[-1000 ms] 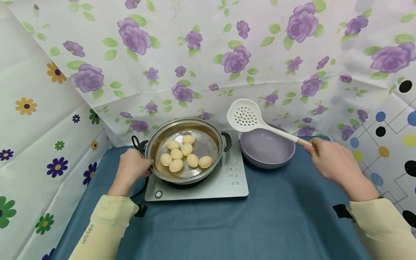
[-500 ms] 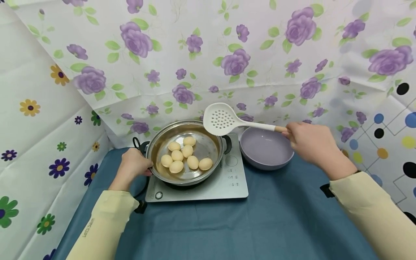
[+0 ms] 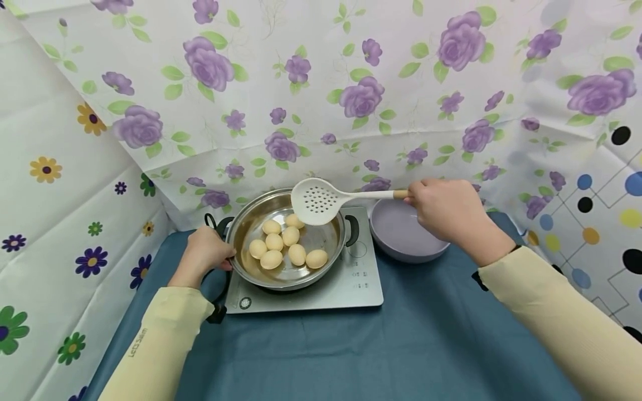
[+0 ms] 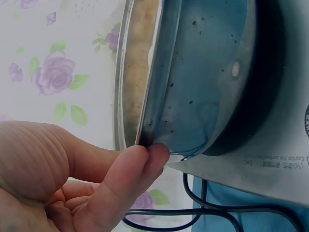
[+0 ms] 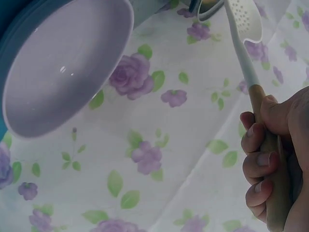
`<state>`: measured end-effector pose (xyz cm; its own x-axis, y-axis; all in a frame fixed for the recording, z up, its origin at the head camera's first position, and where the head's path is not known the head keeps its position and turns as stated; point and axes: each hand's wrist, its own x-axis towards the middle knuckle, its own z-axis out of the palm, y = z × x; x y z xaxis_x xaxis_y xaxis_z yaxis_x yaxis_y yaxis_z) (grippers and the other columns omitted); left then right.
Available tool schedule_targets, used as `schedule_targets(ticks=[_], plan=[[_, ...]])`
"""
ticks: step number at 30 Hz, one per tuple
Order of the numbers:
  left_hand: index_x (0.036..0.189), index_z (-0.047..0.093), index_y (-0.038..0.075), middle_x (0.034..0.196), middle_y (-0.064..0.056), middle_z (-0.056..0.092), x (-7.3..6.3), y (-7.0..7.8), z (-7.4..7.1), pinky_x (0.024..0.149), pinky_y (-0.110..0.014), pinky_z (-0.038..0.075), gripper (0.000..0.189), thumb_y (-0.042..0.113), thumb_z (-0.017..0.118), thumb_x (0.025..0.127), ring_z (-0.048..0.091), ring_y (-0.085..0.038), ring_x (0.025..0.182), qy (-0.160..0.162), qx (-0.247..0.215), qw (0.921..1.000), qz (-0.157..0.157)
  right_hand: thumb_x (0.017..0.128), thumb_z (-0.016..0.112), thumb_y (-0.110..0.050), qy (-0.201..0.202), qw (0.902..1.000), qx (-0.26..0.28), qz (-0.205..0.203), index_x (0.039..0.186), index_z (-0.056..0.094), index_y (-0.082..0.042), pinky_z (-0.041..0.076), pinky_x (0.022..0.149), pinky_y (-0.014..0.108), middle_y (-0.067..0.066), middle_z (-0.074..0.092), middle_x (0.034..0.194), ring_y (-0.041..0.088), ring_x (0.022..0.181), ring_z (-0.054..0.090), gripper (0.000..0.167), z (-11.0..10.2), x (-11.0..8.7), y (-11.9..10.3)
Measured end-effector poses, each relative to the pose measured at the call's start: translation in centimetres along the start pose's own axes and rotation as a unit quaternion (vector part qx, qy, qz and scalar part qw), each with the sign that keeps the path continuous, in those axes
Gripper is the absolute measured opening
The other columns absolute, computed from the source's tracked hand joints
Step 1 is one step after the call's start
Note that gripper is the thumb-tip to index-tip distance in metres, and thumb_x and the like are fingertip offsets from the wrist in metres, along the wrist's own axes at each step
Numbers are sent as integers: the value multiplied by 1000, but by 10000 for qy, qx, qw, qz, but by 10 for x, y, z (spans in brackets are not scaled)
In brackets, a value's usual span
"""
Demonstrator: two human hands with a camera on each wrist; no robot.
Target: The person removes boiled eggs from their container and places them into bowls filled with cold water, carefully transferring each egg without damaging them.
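Observation:
A stainless steel pot (image 3: 321, 267) holds several pale yellow, egg-shaped items (image 3: 271, 259) in shallow clear liquid. My left hand (image 3: 204, 253) is at the pot's left side, near its dark side handle (image 3: 225, 224). In the left wrist view the thumb and fingers (image 4: 126, 166) pinch the pot rim. My right hand (image 3: 446, 214) grips the wooden handle (image 5: 276, 193) of a white perforated skimmer (image 3: 317, 201). The skimmer's head hangs over the pot's far right rim, above the items, partly covering one. Below the right hand stands a lilac bowl (image 3: 406, 234), with nothing seen in it.
Under the pot is a silver induction cooker (image 3: 321, 301) on a blue tablecloth (image 3: 311, 356). A black cord (image 4: 227, 209) loops at its left. Flowered sheets (image 3: 321, 83) rise behind and at the left; a dotted sheet (image 3: 592, 223) hangs at the right.
My right hand has carried the skimmer leftward, from above the bowl to over the pot, with its head lower at the end. The left hand stays at the pot's left rim.

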<state>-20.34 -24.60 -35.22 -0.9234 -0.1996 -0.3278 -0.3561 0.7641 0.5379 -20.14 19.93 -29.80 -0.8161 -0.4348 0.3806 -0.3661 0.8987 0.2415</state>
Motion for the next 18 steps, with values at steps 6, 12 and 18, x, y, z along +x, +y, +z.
schedule_targets(ticks=[6, 12, 18], plan=[[83, 68, -6, 54, -7, 67, -1, 2, -1, 64, -34, 57, 20, 14, 61, 82, 68, -17, 53, -40, 128, 9999, 68, 89, 61, -31, 366, 9974, -184, -590, 78, 62, -10, 29, 36, 30, -1, 46, 56, 15, 40, 34, 23, 4, 5, -8], [84, 68, -8, 53, -9, 67, 2, 7, -2, 57, -33, 56, 21, 10, 58, 81, 68, -18, 51, -213, 286, 9994, -12, 88, 63, -30, 564, 9913, -297, -1152, 78, 64, -9, 32, 37, 29, 1, 53, 60, 15, 44, 41, 23, 9, 7, -10], [83, 68, -9, 55, -12, 67, 4, 8, -2, 51, -32, 54, 22, 8, 55, 81, 67, -19, 49, -297, 384, 9988, -62, 88, 63, -30, 551, 9888, -421, -1323, 80, 65, -9, 28, 37, 28, 1, 51, 59, 14, 42, 38, 23, 12, 7, -11]])
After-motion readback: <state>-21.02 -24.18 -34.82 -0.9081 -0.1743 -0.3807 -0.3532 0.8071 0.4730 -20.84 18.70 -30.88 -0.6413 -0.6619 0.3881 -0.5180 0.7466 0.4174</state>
